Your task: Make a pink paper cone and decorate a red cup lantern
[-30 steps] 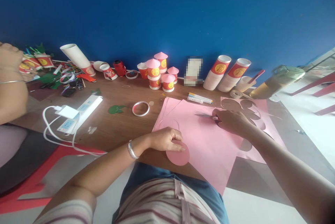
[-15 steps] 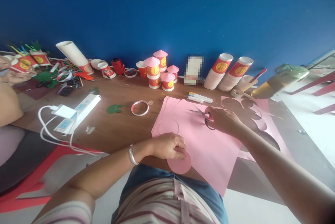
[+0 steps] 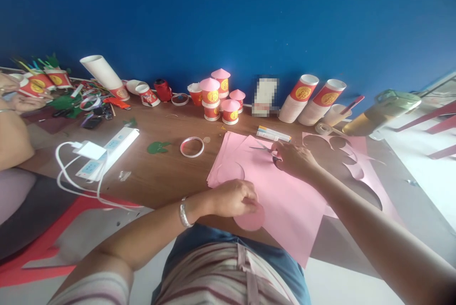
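Observation:
My left hand (image 3: 235,198) pinches a pink paper circle (image 3: 250,219) by its upper edge, over the near edge of the table. My right hand (image 3: 295,157) is closed around the handles of a pair of scissors (image 3: 262,147), blades pointing left and slightly apart. Both hands are above pink paper sheets (image 3: 285,210) lying stacked on the table. On the sheets, just above my left hand, shows a round outline or another circle (image 3: 230,171), partly covered by that hand.
A tape roll (image 3: 192,147) and a green cutout (image 3: 158,147) lie left of the paper. Markers (image 3: 273,133) lie behind it, paper scraps (image 3: 351,155) to the right. Cups with pink cone roofs (image 3: 210,98) stand by the wall. A power strip (image 3: 117,148) and another person's hand (image 3: 30,101) are at left.
My right hand has shifted slightly left with the scissors. My left hand and the paper circle have moved a little right and up.

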`<state>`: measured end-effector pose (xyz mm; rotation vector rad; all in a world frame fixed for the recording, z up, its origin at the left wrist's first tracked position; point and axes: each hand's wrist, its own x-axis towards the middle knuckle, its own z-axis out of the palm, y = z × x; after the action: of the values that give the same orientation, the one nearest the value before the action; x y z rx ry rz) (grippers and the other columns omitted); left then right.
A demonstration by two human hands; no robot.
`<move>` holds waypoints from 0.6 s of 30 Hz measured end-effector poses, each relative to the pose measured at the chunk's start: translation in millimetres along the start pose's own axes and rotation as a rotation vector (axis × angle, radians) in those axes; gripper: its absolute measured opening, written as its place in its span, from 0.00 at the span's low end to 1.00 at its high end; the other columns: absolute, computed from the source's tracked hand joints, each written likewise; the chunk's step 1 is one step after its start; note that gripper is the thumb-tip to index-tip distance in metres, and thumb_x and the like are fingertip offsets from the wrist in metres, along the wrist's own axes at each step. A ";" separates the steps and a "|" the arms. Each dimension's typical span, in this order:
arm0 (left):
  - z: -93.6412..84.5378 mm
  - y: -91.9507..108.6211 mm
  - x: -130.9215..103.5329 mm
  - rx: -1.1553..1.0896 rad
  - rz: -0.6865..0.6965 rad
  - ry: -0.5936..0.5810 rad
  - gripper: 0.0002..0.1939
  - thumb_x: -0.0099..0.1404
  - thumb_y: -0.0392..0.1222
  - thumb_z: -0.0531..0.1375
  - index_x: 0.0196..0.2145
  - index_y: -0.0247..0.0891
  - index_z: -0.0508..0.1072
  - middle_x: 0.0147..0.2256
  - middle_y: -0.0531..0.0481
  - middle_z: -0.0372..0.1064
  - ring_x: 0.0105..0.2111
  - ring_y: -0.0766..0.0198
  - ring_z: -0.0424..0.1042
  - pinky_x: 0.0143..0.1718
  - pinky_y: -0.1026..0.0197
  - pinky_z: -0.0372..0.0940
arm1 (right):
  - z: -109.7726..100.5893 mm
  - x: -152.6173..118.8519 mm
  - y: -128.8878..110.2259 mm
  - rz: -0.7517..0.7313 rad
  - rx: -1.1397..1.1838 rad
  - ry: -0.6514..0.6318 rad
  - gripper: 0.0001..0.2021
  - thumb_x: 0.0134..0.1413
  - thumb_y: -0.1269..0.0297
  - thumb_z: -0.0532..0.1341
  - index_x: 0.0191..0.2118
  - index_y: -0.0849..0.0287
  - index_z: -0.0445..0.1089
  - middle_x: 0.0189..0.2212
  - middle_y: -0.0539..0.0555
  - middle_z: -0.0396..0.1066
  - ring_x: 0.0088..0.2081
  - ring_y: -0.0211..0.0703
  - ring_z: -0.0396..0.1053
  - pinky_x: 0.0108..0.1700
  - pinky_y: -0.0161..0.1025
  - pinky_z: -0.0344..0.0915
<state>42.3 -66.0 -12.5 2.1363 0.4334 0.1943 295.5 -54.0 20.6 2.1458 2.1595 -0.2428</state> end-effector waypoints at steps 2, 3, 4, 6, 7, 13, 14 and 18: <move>-19.1 -3.2 9.4 0.050 -0.025 0.160 0.10 0.68 0.44 0.61 0.32 0.37 0.77 0.39 0.45 0.74 0.40 0.61 0.72 0.46 0.60 0.63 | -0.2 0.0 -3.0 0.022 0.051 0.017 0.18 0.58 0.65 0.58 0.54 0.52 0.69 0.44 0.55 0.79 0.45 0.53 0.75 0.39 0.41 0.64; -32.3 -6.8 16.7 0.060 -0.042 0.243 0.13 0.69 0.47 0.60 0.32 0.37 0.77 0.41 0.44 0.74 0.40 0.61 0.72 0.48 0.59 0.63 | -0.3 -0.3 -2.8 0.048 0.094 0.054 0.18 0.58 0.65 0.58 0.54 0.51 0.69 0.43 0.54 0.79 0.44 0.52 0.75 0.38 0.40 0.64; -47.0 -11.8 25.8 0.076 -0.066 0.337 0.15 0.69 0.49 0.60 0.30 0.37 0.76 0.41 0.44 0.73 0.39 0.61 0.71 0.47 0.58 0.62 | -0.1 -0.8 -1.4 0.082 0.153 0.110 0.18 0.58 0.64 0.58 0.54 0.50 0.69 0.42 0.53 0.79 0.43 0.51 0.75 0.38 0.40 0.63; -77.0 -24.9 47.6 0.108 -0.138 0.434 0.15 0.65 0.51 0.62 0.28 0.37 0.74 0.40 0.46 0.71 0.39 0.61 0.68 0.44 0.58 0.61 | 1.3 -1.9 4.6 0.151 0.293 0.230 0.17 0.58 0.62 0.58 0.53 0.50 0.70 0.40 0.52 0.79 0.40 0.48 0.75 0.37 0.39 0.63; -90.3 -32.0 59.4 0.107 -0.185 0.445 0.16 0.63 0.50 0.62 0.24 0.37 0.71 0.35 0.48 0.69 0.35 0.62 0.66 0.40 0.59 0.59 | 2.7 -2.2 8.7 0.169 0.353 0.289 0.16 0.57 0.62 0.59 0.51 0.51 0.70 0.37 0.52 0.79 0.38 0.47 0.75 0.37 0.39 0.64; -117.9 -58.0 116.1 0.091 -0.261 0.273 0.22 0.54 0.43 0.65 0.15 0.38 0.54 0.17 0.56 0.48 0.21 0.70 0.45 0.26 0.59 0.41 | 28.1 -2.8 27.1 0.134 0.652 0.423 0.17 0.48 0.62 0.60 0.46 0.53 0.73 0.30 0.50 0.77 0.33 0.45 0.73 0.37 0.40 0.66; -116.4 -59.9 121.8 0.092 -0.264 0.255 0.22 0.53 0.41 0.64 0.14 0.39 0.53 0.17 0.57 0.46 0.20 0.70 0.44 0.27 0.58 0.40 | 34.2 -3.0 28.0 0.121 0.685 0.429 0.18 0.48 0.61 0.60 0.47 0.53 0.73 0.30 0.50 0.77 0.32 0.44 0.73 0.37 0.40 0.66; -110.7 -66.7 134.4 0.111 -0.252 0.257 0.22 0.51 0.40 0.64 0.13 0.39 0.52 0.17 0.57 0.44 0.21 0.70 0.42 0.28 0.58 0.39 | 54.9 -3.2 28.7 0.100 0.744 0.428 0.18 0.47 0.61 0.59 0.46 0.52 0.74 0.27 0.48 0.75 0.27 0.41 0.69 0.34 0.39 0.65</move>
<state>118.1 104.3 -8.0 2.1476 0.8753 0.3078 321.5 -66.7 -34.3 2.9146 2.4355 -0.7417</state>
